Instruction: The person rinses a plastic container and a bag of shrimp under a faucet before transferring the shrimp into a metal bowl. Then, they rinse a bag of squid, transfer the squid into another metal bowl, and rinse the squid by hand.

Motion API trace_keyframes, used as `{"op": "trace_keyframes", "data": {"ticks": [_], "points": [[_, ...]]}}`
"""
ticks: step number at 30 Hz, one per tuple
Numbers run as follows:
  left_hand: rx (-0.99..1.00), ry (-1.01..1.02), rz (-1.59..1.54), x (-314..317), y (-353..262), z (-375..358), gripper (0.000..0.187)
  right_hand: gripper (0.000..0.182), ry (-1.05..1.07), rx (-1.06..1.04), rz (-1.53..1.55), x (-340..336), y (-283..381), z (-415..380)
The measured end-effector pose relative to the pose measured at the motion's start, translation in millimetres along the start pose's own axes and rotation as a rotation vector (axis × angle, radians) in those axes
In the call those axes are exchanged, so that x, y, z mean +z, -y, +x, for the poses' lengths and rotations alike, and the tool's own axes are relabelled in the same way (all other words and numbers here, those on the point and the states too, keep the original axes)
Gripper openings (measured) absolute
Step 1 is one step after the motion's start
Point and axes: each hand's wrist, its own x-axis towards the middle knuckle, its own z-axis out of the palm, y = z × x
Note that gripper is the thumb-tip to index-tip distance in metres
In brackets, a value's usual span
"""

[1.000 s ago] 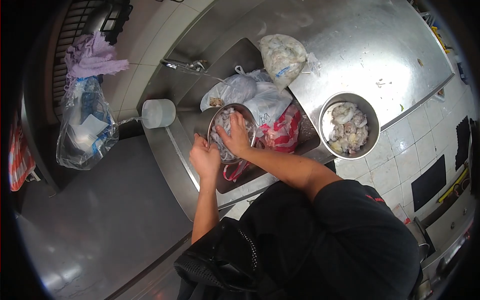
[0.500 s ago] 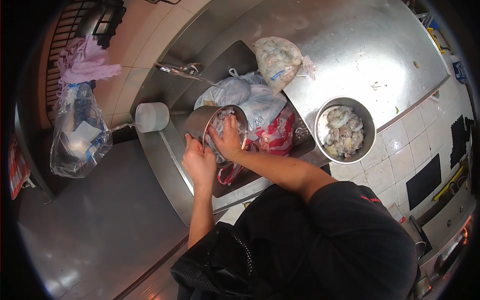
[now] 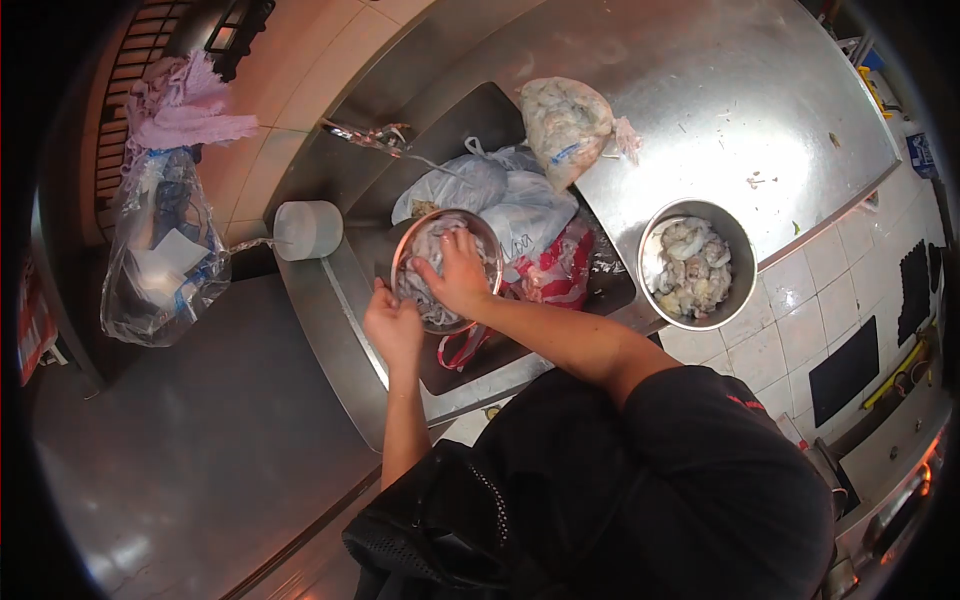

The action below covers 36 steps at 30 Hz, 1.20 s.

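Note:
Over the sink (image 3: 480, 362), my left hand (image 3: 394, 322) grips the rim of a round metal pot (image 3: 399, 265) at its lower left side. The mouth of the pot faces up toward me, with pale, greyish seafood strips (image 3: 440, 236) inside. My right hand (image 3: 458, 277) lies in the pot, fingers stretched out over the strips and touching them. Beneath and beside the pot, tied plastic bags (image 3: 540, 205) and a red-and-white striped bag (image 3: 568, 270) fill part of the sink.
A second metal pot (image 3: 748, 262) holding shrimp-like pieces stands at the counter's near edge. A clear bag of seafood (image 3: 566, 125) rests at the sink's corner. The faucet (image 3: 370, 136) runs behind; a white plastic container (image 3: 308, 230) and hanging plastic bag (image 3: 165, 260) are left.
The pot has turned from a sideways tilt to a more level position, so its opening shows more fully. My right hand stays inside it, my left on the rim.

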Motion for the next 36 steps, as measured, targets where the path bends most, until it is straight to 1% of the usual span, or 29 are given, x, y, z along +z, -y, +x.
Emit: {"op": "trace_keyframes", "data": {"ticks": [1, 2, 3, 4, 5, 6, 8, 9, 10, 11, 12, 13, 14, 15, 17, 18, 19, 21, 22, 24, 25, 27, 28, 30, 31, 33, 34, 35, 36], "points": [[-0.194, 0.042, -0.159, 4.2, 24.2, -2.8, 0.015, 0.062, 0.043, -0.043, -0.059, -1.8, 0.0, 0.6], [-0.384, 0.087, -0.319, 10.5, 42.3, -6.3, 0.015, 0.062, 0.039, -0.041, -0.068, -4.8, 0.9, 3.0], [-0.383, 0.094, -0.327, 18.6, 58.8, -14.1, 0.015, 0.065, 0.214, -0.061, -0.171, -7.0, 1.7, 5.8], [-0.612, 0.081, -0.555, 24.6, 73.8, -23.8, 0.014, 0.069, 0.391, -0.076, -0.271, -7.1, 1.7, 7.0], [-0.847, 0.066, -0.778, 30.4, 86.9, -34.4, 0.015, 0.063, 0.436, -0.11, -0.346, -3.7, 0.8, 5.6], [-0.853, 0.074, -0.778, 39.7, 101.8, -46.5, 0.015, 0.063, 0.438, -0.102, -0.351, -6.3, 8.7, 8.9], [-1.141, 0.123, -1.026, 55.7, 121.7, -70.7, 0.016, 0.051, 0.856, -0.133, -0.72, -16.3, 34.3, 19.1], [-1.155, 0.124, -1.03, 59.5, 115.9, -78.4, 0.016, 0.037, 0.783, -0.204, -0.73, -9.4, 29.7, 15.2], [-1.194, 0.075, -1.078, 65.0, 108.8, -87.5, 0.017, 0.037, 0.797, -0.203, -0.739, -6.3, 20.8, 14.5], [-1.234, 0.024, -1.127, 67.8, 105.7, -93.6, 0.017, 0.033, 0.68, -0.174, -0.578, -12.3, 16.4, 18.5], [-1.249, 0.021, -1.135, 69.7, 111.9, -99.1, 0.017, 0.029, 0.559, -0.143, -0.421, -19.8, 9.6, 24.0], [-1.231, 0.066, -1.14, 70.1, 117.9, -105.5, 0.018, 0.024, 0.382, -0.141, -0.315, -34.2, -0.7, 30.3], [-1.211, 0.111, -1.144, 69.8, 122.6, -111.1, 0.019, 0.022, 0.268, 0.06, -0.251, -40.3, -17.7, 36.9], [-1.24, 0.129, -1.125, 68.1, 126.1, -113.8, 0.02, 0.021, 0.148, 0.259, -0.185, -43.3, -41.4, 42.8], [-1.254, 0.084, -1.124, 68.4, 126.3, -120.1, 0.021, 0.019, 0.012, 0.554, -0.265, -47.0, -121.6, 46.9], [-1.257, 0.044, -1.114, 68.8, 125.0, -121.9, 0.022, 0.018, 0.052, 0.63, -0.388, -49.5, -166.7, 38.9], [-1.249, 0.052, -1.113, 64.7, 117.1, -119.3, 0.02, 0.018, 0.091, 0.706, -0.51, -53.9, -205.9, 29.8], [-1.219, 0.076, -1.072, 64.1, 123.6, -122.4, 0.02, 0.02, 0.327, 0.63, -0.68, -66.9, -246.4, 0.6], [-1.186, 0.094, -1.036, 63.7, 126.3, -124.4, 0.019, 0.02, 0.335, 0.636, -0.679, -69.6, -260.7, -15.2], [-1.201, 0.097, -1.027, 62.7, 121.6, -119.7, 0.02, 0.022, 0.386, 0.267, -0.978, -71.0, -275.4, -28.1], [-1.177, 0.103, -1.051, 62.8, 121.6, -118.5, 0.021, 0.022, 0.389, 0.258, -0.973, -72.6, -279.9, -23.8], [-1.132, 0.132, -1.095, 61.6, 121.6, -113.6, 0.024, 0.017, 0.569, 0.381, -0.865, -76.3, -277.7, -9.9], [-1.13, 0.125, -1.098, 63.1, 121.1, -110.0, 0.024, 0.017, 0.57, 0.374, -0.864, -74.6, -275.7, -2.7], [-1.153, 0.148, -1.086, 63.9, 111.6, -101.3, 0.024, 0.018, 0.722, 0.431, -0.905, -76.4, -271.2, 7.7], [-1.171, 0.149, -1.098, 67.1, 113.0, -100.5, 0.024, 0.018, 0.72, 0.422, -0.913, -78.8, -266.3, 8.6], [-1.182, 0.111, -1.083, 74.8, 111.4, -98.2, 0.024, 0.016, 0.418, 0.526, -0.788, -74.4, -250.6, 8.3], [-1.195, 0.082, -1.057, 77.6, 111.4, -95.9, 0.024, 0.016, 0.415, 0.508, -0.79, -65.4, -243.2, 17.3], [-1.187, 0.066, -1.071, 78.5, 109.1, -92.9, 0.024, 0.015, 0.244, 0.481, -0.652, -54.2, -236.6, 26.2], [-1.219, 0.068, -1.098, 77.8, 107.3, -91.0, 0.022, 0.014, 0.079, 0.452, -0.511, -42.9, -229.3, 32.8]]}}
